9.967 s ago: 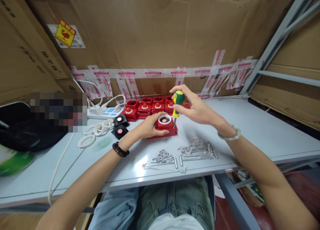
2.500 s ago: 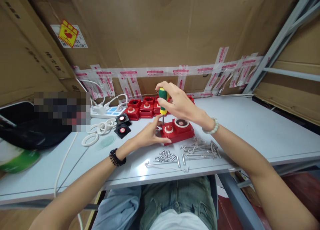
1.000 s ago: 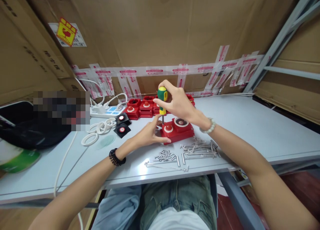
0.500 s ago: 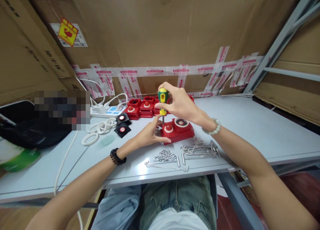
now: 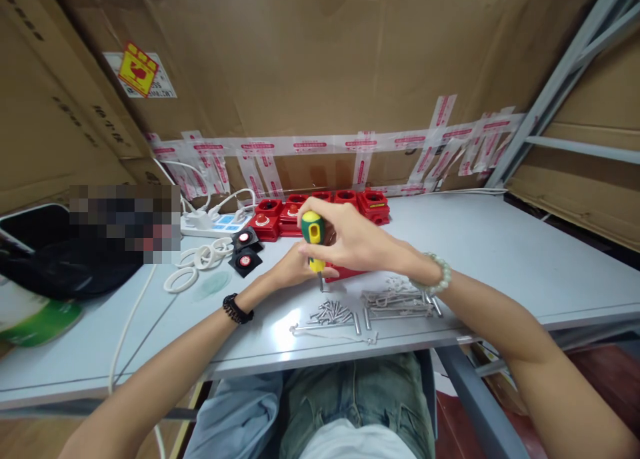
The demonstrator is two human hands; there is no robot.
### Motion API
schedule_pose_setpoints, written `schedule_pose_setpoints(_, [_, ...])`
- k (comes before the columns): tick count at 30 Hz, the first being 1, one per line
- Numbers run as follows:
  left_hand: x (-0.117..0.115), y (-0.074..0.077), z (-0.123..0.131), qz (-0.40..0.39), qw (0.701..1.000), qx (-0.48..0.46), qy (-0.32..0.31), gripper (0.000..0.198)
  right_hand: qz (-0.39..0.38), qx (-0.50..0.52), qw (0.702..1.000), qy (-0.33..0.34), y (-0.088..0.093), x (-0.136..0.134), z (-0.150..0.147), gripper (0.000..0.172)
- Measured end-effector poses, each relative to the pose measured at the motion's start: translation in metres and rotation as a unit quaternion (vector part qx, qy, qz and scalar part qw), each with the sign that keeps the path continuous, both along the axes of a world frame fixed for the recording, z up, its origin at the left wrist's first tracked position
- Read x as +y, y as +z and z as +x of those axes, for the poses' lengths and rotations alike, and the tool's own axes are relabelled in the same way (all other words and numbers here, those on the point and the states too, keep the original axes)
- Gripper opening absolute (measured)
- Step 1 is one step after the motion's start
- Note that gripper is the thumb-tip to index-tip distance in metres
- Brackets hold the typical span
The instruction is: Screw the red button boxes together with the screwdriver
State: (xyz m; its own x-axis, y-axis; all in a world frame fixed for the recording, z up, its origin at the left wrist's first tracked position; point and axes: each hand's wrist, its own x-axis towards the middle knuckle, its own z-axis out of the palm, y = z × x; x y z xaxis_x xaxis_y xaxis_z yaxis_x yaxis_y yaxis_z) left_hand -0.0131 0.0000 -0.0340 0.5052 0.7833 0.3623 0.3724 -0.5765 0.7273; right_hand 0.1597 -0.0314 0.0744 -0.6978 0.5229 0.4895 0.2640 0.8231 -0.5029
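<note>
My right hand (image 5: 345, 236) is closed around the yellow and green handle of a screwdriver (image 5: 313, 231). Its metal shaft points down, the tip just behind a small pile of screws (image 5: 331, 312) on the table. My left hand (image 5: 293, 266) rests against the left side of a red plastic call-point box (image 5: 345, 272), a fingertip showing on its near edge. My right hand covers most of that box and part of my left hand's fingers. Right of the screws lie several metal rods with white cords (image 5: 400, 300).
A row of red boxes (image 5: 265, 220) stands along the cardboard wall. Left of them are a white power strip (image 5: 215, 223), black square pieces (image 5: 245, 262) and white rings (image 5: 181, 279). A black bag (image 5: 100, 266) lies at far left. The table's front edge (image 5: 280, 360) is close to me.
My right hand has lifted the screwdriver off the box's corner and brought it nearer to me and left, down toward the screws. My left hand stays at the box.
</note>
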Motion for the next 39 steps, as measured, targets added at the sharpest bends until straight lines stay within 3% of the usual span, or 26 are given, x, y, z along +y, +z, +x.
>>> schedule_pose_setpoints(4, [0.004,-0.003,0.000,0.006,1.000,-0.007,0.002,0.045,0.003,-0.031,0.999,-0.028,-0.014,0.003,-0.009,0.020])
schedule_pose_setpoints(8, [0.006,-0.005,0.000,-0.006,1.000,0.004,0.013,0.036,0.006,-0.033,0.999,-0.021,-0.016,0.004,-0.008,0.018])
schedule_pose_setpoints(14, [0.004,-0.002,0.000,0.002,1.000,0.017,0.005,0.051,0.014,-0.006,0.999,-0.029,0.003,-0.002,0.003,0.020])
schedule_pose_setpoints(18, [0.004,-0.004,-0.005,-0.023,1.000,0.010,-0.004,0.072,0.034,0.040,0.998,-0.046,0.020,-0.005,0.014,0.019])
schedule_pose_setpoints(22, [0.003,-0.006,-0.008,-0.036,0.999,0.004,-0.009,0.091,0.050,0.063,0.994,-0.072,0.025,0.000,0.020,0.019])
schedule_pose_setpoints(29, [0.000,-0.003,-0.006,-0.040,0.999,0.008,-0.017,0.089,0.054,0.065,0.992,-0.090,0.018,0.013,0.018,0.018])
schedule_pose_setpoints(39, [0.002,-0.008,-0.008,-0.040,0.999,0.009,-0.015,0.088,0.060,0.075,0.990,-0.103,0.022,0.012,0.020,0.022])
